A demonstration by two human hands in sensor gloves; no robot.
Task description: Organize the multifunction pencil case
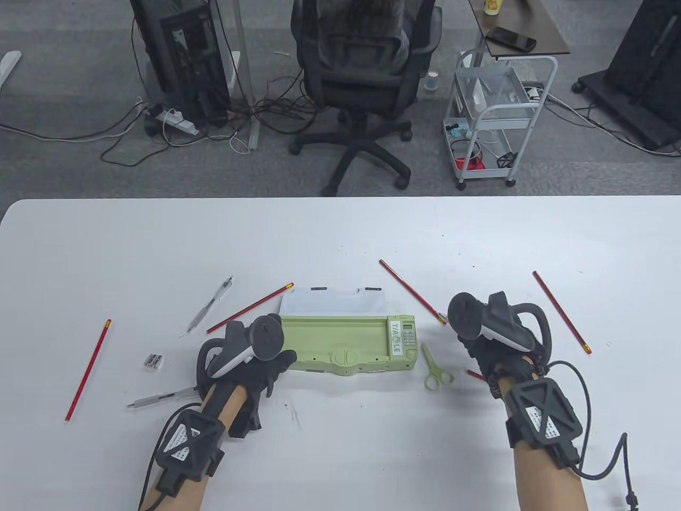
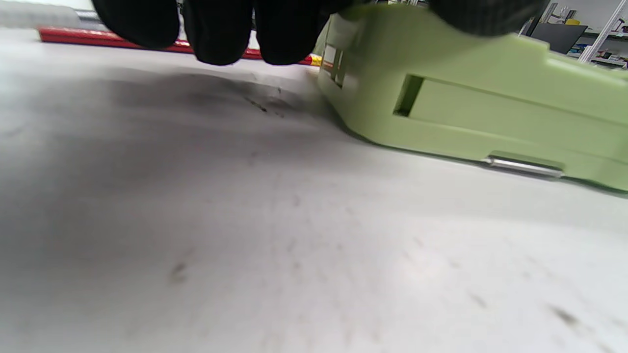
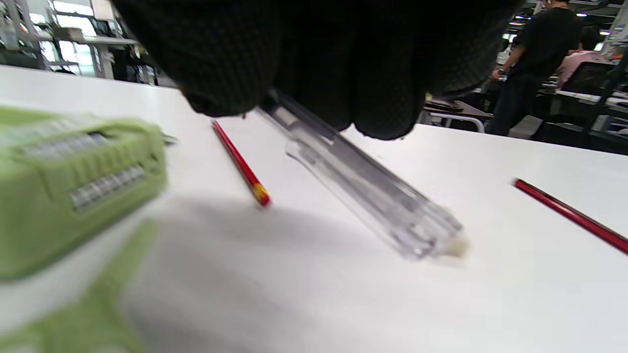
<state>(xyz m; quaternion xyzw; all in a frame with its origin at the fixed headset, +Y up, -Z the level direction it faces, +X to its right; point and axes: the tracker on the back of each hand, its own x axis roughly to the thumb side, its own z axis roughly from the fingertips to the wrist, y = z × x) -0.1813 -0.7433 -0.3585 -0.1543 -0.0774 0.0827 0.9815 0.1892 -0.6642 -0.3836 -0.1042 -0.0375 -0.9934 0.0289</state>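
Note:
The green pencil case [image 1: 346, 343] lies mid-table with its white lid [image 1: 332, 304] folded open behind it. My left hand [image 1: 260, 362] holds the case's left end; in the left wrist view the fingers [image 2: 216, 29] hang beside the case [image 2: 466, 98] and one digit lies on its top. My right hand [image 1: 489, 340] hovers right of the case. In the right wrist view its fingers [image 3: 314, 63] grip a clear pen [image 3: 363, 191], slanted down toward the table.
Green scissors [image 1: 437, 372] lie between the case and my right hand. Red pencils lie at the far left [image 1: 88, 370], left of the lid [image 1: 250, 308], right of it [image 1: 412, 291] and far right [image 1: 562, 312]. Two pens [image 1: 210, 304] [image 1: 162, 398] and a sharpener [image 1: 153, 361] lie left.

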